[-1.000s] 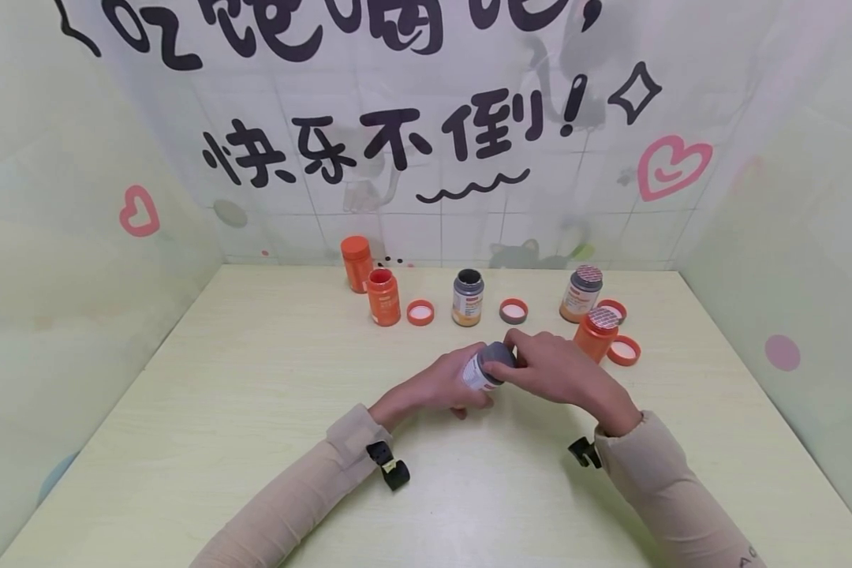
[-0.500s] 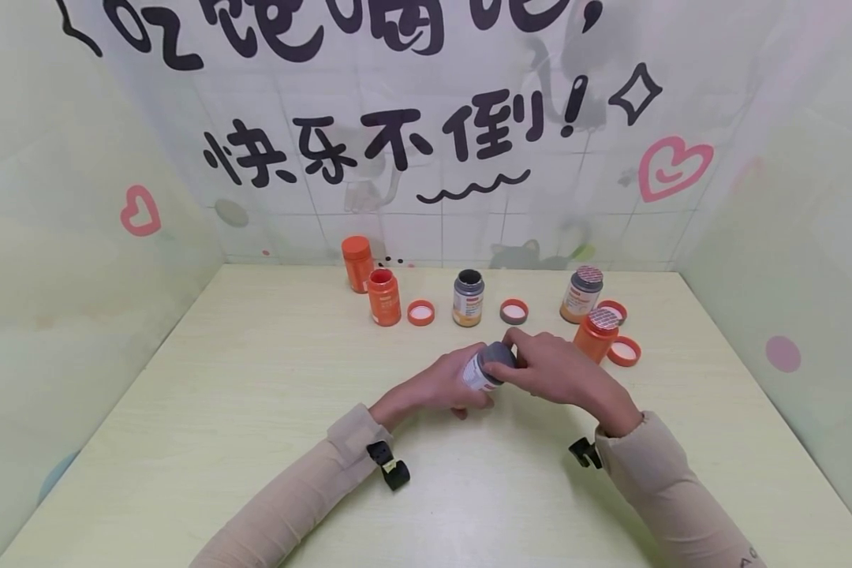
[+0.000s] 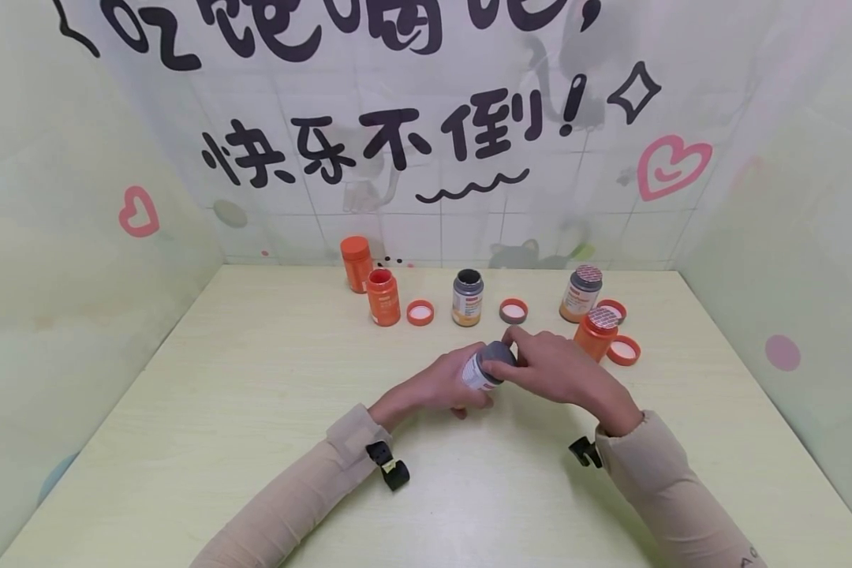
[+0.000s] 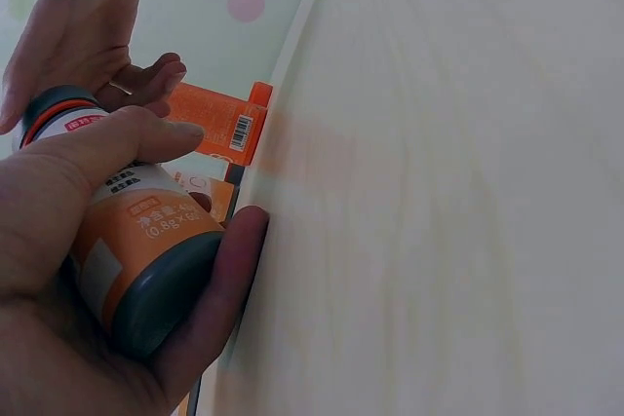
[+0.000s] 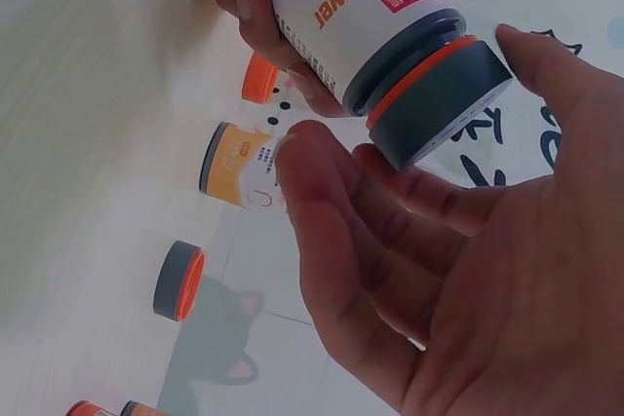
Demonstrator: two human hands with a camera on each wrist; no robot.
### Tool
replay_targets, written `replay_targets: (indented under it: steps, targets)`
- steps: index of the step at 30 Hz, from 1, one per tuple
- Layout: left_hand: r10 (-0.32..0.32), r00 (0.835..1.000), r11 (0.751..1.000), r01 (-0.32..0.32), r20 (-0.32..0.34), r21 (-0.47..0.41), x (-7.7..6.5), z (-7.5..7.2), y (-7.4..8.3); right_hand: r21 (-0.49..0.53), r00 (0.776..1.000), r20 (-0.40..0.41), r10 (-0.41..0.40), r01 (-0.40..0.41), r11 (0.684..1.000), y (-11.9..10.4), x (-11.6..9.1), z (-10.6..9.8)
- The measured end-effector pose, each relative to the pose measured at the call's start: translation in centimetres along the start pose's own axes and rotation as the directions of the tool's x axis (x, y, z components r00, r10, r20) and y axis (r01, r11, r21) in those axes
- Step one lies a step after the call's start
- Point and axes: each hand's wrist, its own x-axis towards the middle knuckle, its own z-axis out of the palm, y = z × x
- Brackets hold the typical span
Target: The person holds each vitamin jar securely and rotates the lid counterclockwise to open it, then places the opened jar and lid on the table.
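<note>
Tilted over the middle of the table is a grey supplement bottle (image 3: 476, 375) with a white and orange label. My left hand (image 3: 446, 382) grips its body, thumb across the label in the left wrist view. At the bottle's upper end sits a dark grey cap (image 5: 441, 104) with an orange band. Thumb and fingers of my right hand (image 3: 561, 369) hold this cap from either side. Just behind the right hand stands an orange bottle (image 3: 593, 339) with a patterned seal over its mouth, partly hidden by the hand.
Along the back stand a capped orange bottle (image 3: 357, 270), an uncapped orange bottle (image 3: 385, 301) and an uncapped grey bottle (image 3: 467, 301). A sealed grey bottle (image 3: 580, 297) is at the right. An orange cap (image 3: 420, 313), a grey cap (image 3: 514, 312) and further caps (image 3: 623, 351) lie among them.
</note>
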Motion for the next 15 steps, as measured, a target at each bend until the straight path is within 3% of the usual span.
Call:
replay_targets:
  steps: [15]
  targets:
    - [-0.006,1.0,1.0,0.006,0.0,0.003,-0.02,-0.01,0.05,0.006,1.0,0.002,0.007,-0.007,1.0,-0.06,-0.03,-0.06]
